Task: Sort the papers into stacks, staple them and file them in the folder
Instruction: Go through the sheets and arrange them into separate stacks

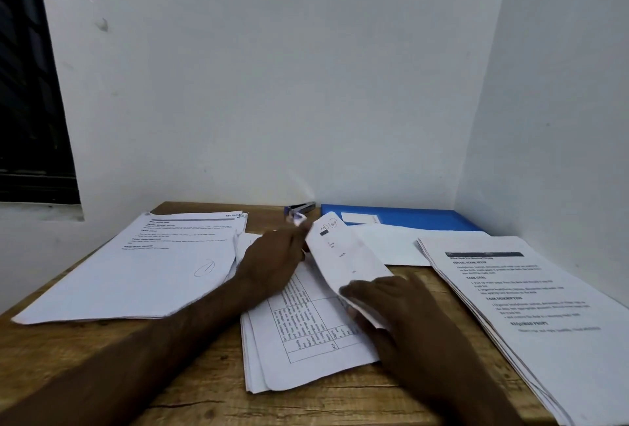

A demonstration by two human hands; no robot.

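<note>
Right hand (391,303) pinches the lifted white printed sheet (343,255), left hand (272,255) grip unclear; needs heading check, then square placement, edges aligned for stapling.

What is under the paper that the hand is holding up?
Under the lifted sheet lies the middle stack, and its top page shows a printed grid. The part of that page beneath the sheet and the right hand is hidden.

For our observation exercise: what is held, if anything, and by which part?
The right hand grips a lifted sheet by its near edge; the left hand cannot be judged.
</note>
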